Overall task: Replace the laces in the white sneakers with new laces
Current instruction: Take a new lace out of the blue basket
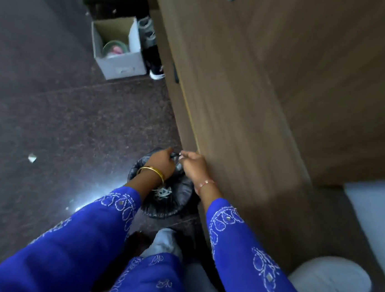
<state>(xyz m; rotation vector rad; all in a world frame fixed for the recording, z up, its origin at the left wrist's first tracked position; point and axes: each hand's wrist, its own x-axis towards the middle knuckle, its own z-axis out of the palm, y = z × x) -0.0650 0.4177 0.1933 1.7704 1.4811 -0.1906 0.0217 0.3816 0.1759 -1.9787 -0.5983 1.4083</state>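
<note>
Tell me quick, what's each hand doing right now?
Left hand: pinching the black bin liner rim.
Right hand: pinching the same rim.

The wooden desk side panel (227,102) forms a solid wall along the right of the lined waste bin (165,190); the bin stands just beside it, with no passable gap between them. Both hands, left hand (161,162) and right hand (192,167), occupy the air above the bin's far rim, close together. Left of the bin, dark floor (58,120) lies open, carrying only a small paper scrap (32,158). Beyond the bin, well apart, an open cardboard box (118,47) and dark shoes (153,58) stand against the panel. Near side of the bin: the person's leg (164,245).
</note>
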